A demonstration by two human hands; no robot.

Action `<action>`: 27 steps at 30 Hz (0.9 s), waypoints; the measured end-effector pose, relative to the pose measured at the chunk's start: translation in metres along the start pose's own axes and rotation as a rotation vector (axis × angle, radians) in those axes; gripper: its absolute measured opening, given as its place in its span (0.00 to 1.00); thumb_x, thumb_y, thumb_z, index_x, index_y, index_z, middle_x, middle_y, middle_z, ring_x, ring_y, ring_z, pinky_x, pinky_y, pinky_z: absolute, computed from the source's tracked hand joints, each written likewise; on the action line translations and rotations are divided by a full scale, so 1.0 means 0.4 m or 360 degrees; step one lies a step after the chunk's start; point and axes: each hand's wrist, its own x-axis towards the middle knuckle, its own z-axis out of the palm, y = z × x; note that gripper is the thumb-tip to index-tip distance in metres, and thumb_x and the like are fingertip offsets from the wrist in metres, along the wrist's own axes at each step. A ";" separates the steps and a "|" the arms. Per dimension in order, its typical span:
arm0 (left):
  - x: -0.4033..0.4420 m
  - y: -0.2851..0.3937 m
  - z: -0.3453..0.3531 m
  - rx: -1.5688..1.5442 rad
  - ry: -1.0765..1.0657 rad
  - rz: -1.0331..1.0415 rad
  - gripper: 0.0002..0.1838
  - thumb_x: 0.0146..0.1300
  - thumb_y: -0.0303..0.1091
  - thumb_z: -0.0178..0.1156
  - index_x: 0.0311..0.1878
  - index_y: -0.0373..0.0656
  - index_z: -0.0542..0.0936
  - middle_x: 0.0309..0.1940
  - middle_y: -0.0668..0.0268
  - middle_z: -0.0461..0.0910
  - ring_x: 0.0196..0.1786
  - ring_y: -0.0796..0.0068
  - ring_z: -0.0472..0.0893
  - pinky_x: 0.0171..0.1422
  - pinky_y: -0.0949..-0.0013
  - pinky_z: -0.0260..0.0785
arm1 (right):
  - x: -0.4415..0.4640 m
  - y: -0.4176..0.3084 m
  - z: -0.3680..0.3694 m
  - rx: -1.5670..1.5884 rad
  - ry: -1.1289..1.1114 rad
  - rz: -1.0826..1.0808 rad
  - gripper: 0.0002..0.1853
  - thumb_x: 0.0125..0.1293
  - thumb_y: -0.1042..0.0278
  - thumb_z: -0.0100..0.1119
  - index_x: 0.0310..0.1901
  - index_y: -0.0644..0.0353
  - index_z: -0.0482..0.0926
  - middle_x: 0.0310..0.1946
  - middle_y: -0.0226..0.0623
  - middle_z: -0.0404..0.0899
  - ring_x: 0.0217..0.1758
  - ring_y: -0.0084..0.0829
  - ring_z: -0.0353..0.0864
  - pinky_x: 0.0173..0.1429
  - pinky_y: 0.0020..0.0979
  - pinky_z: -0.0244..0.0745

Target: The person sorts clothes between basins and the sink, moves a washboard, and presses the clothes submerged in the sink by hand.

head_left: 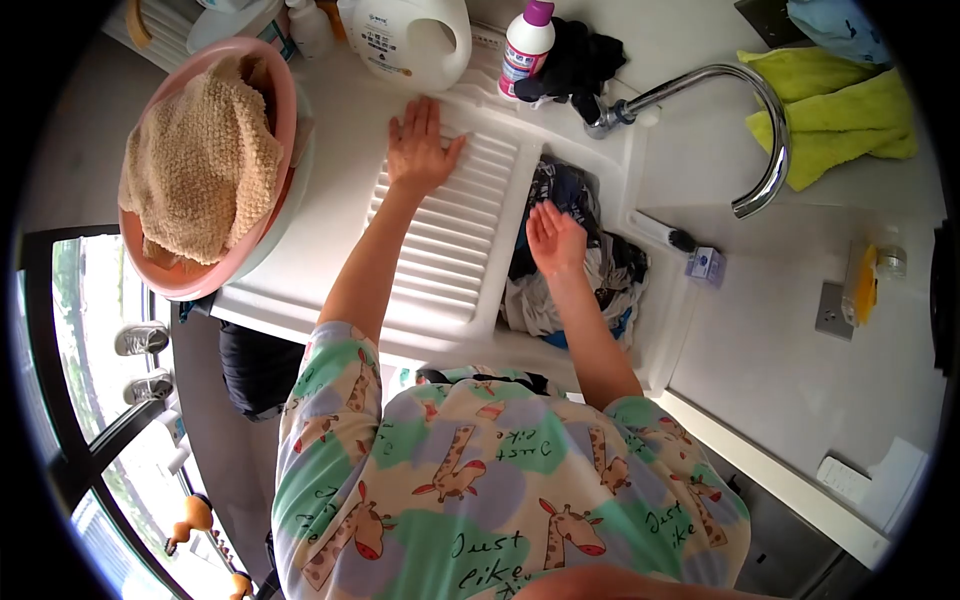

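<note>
My left hand (422, 152) lies flat with its fingers stretched out at the top of the white ridged washboard (455, 240). Its thumb points off to the right and nothing is in it. Over the sink basin (590, 170) is my right hand (556, 240), slightly cupped, palm showing and holding nothing. Beneath it, dark and light clothes (625, 270) are bunched up in the basin. Whether the right hand touches them I cannot tell. The curved chrome faucet (775, 120) rises at the upper right of the basin.
A pink basin (285, 100) with a beige towel (205, 160) stands left. A detergent jug (410, 40), a purple-capped bottle (525, 50) and black cloth (580, 60) line the back. A brush (665, 232), small purple box (706, 266) and green towels (840, 110) are at right.
</note>
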 end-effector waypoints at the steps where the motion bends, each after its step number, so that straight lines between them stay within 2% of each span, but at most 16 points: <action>1: 0.001 0.000 0.003 0.0017 0.0007 0.0002 0.44 0.74 0.65 0.48 0.81 0.41 0.60 0.82 0.57 0.59 0.85 0.56 0.54 0.86 0.42 0.43 | -0.004 0.029 -0.065 -0.0047 0.0106 0.0048 0.27 0.83 0.54 0.39 0.64 0.69 0.76 0.64 0.44 0.77 0.63 0.38 0.78 0.68 0.39 0.75; 2: 0.002 -0.001 0.005 0.0034 0.0015 0.0004 0.44 0.74 0.65 0.48 0.81 0.41 0.61 0.82 0.57 0.60 0.85 0.56 0.54 0.86 0.42 0.44 | 0.000 0.057 -0.122 -0.0095 0.0213 0.0096 0.25 0.82 0.56 0.40 0.58 0.69 0.80 0.59 0.43 0.80 0.56 0.37 0.82 0.62 0.37 0.79; 5: -0.002 -0.006 0.014 0.0028 0.0089 0.0033 0.43 0.73 0.64 0.50 0.79 0.40 0.63 0.81 0.56 0.62 0.84 0.56 0.56 0.85 0.40 0.46 | 0.178 0.137 -0.396 0.0618 -0.1789 0.0680 0.16 0.78 0.62 0.46 0.42 0.65 0.80 0.43 0.42 0.82 0.47 0.36 0.83 0.57 0.34 0.79; 7: -0.001 -0.006 0.017 0.0005 0.0133 0.0048 0.43 0.73 0.64 0.51 0.78 0.40 0.64 0.80 0.56 0.63 0.84 0.56 0.57 0.85 0.39 0.47 | 0.198 0.133 -0.441 0.0338 -0.1158 0.0553 0.13 0.75 0.65 0.47 0.35 0.63 0.77 0.37 0.40 0.80 0.41 0.35 0.82 0.50 0.35 0.80; 9: 0.001 -0.008 0.019 -0.0015 0.0142 0.0042 0.42 0.72 0.64 0.51 0.78 0.40 0.65 0.80 0.57 0.63 0.84 0.57 0.57 0.85 0.39 0.47 | 0.192 0.125 -0.412 0.0276 -0.0670 0.0459 0.14 0.75 0.66 0.48 0.33 0.63 0.76 0.35 0.40 0.80 0.39 0.35 0.82 0.47 0.36 0.81; 11: 0.002 -0.009 0.022 -0.0001 0.0128 0.0027 0.43 0.72 0.64 0.51 0.78 0.41 0.65 0.80 0.58 0.63 0.84 0.58 0.57 0.85 0.40 0.47 | 0.121 0.081 -0.213 0.0419 -0.0309 0.0402 0.16 0.77 0.65 0.46 0.36 0.66 0.78 0.38 0.41 0.82 0.43 0.37 0.84 0.49 0.37 0.84; 12: 0.001 -0.008 0.023 0.0004 0.0119 0.0020 0.43 0.72 0.65 0.51 0.78 0.41 0.65 0.80 0.59 0.63 0.84 0.58 0.57 0.85 0.40 0.46 | 0.047 0.039 -0.065 0.0542 -0.0025 0.0290 0.17 0.80 0.64 0.44 0.46 0.70 0.80 0.46 0.45 0.84 0.50 0.41 0.85 0.56 0.39 0.85; 13: -0.001 -0.006 0.023 0.0003 0.0110 0.0019 0.43 0.72 0.65 0.51 0.78 0.42 0.65 0.80 0.59 0.63 0.84 0.59 0.57 0.85 0.40 0.46 | 0.000 0.002 0.030 0.0465 -0.0240 0.0183 0.21 0.83 0.61 0.42 0.54 0.73 0.78 0.53 0.49 0.83 0.60 0.45 0.83 0.68 0.42 0.81; 14: -0.002 -0.005 0.022 0.0005 0.0102 0.0016 0.43 0.72 0.65 0.51 0.78 0.42 0.64 0.80 0.59 0.63 0.84 0.59 0.56 0.85 0.41 0.46 | -0.027 -0.032 0.097 0.0529 -0.0505 0.0132 0.23 0.85 0.60 0.39 0.58 0.75 0.76 0.58 0.52 0.81 0.64 0.46 0.81 0.72 0.43 0.77; 15: 0.000 -0.005 0.020 0.0008 0.0099 0.0012 0.43 0.72 0.65 0.51 0.79 0.42 0.64 0.81 0.59 0.63 0.84 0.59 0.56 0.85 0.41 0.46 | -0.072 -0.059 0.173 0.0401 -0.0542 -0.0023 0.25 0.85 0.59 0.38 0.61 0.76 0.74 0.63 0.53 0.78 0.66 0.45 0.79 0.75 0.43 0.74; 16: 0.000 -0.005 0.019 0.0009 0.0103 0.0007 0.43 0.72 0.65 0.51 0.79 0.42 0.64 0.81 0.59 0.63 0.84 0.60 0.56 0.85 0.41 0.46 | -0.088 -0.080 0.224 0.0408 -0.0550 -0.0065 0.27 0.85 0.60 0.37 0.71 0.78 0.65 0.70 0.55 0.72 0.74 0.46 0.72 0.78 0.46 0.72; 18: 0.001 -0.005 0.019 0.0015 0.0116 -0.0007 0.43 0.72 0.65 0.51 0.79 0.42 0.64 0.81 0.59 0.63 0.85 0.60 0.56 0.85 0.42 0.46 | -0.120 -0.094 0.279 0.0049 -0.0476 -0.0302 0.23 0.83 0.63 0.46 0.70 0.72 0.68 0.72 0.53 0.69 0.74 0.44 0.71 0.75 0.44 0.73; 21: 0.000 -0.005 0.019 0.0004 0.0125 -0.0010 0.43 0.71 0.64 0.52 0.79 0.42 0.64 0.80 0.59 0.63 0.84 0.60 0.56 0.85 0.42 0.46 | -0.115 -0.083 0.291 -0.0447 -0.0266 -0.0563 0.22 0.78 0.62 0.58 0.68 0.62 0.72 0.70 0.43 0.71 0.68 0.38 0.74 0.67 0.40 0.75; 24: -0.003 -0.007 0.018 -0.0045 0.0140 -0.0004 0.43 0.71 0.64 0.52 0.79 0.42 0.64 0.80 0.58 0.64 0.84 0.59 0.57 0.85 0.41 0.46 | -0.060 -0.105 0.356 -0.0970 -0.0547 -0.1542 0.28 0.71 0.60 0.69 0.68 0.59 0.71 0.67 0.41 0.72 0.65 0.38 0.74 0.63 0.39 0.75; 27: -0.003 -0.006 0.019 -0.0050 0.0143 0.0015 0.43 0.71 0.64 0.53 0.79 0.41 0.64 0.80 0.58 0.64 0.84 0.58 0.56 0.85 0.39 0.46 | -0.029 -0.189 0.502 -0.1642 -0.0486 -0.2322 0.43 0.57 0.53 0.81 0.68 0.63 0.70 0.66 0.46 0.74 0.66 0.42 0.77 0.66 0.42 0.75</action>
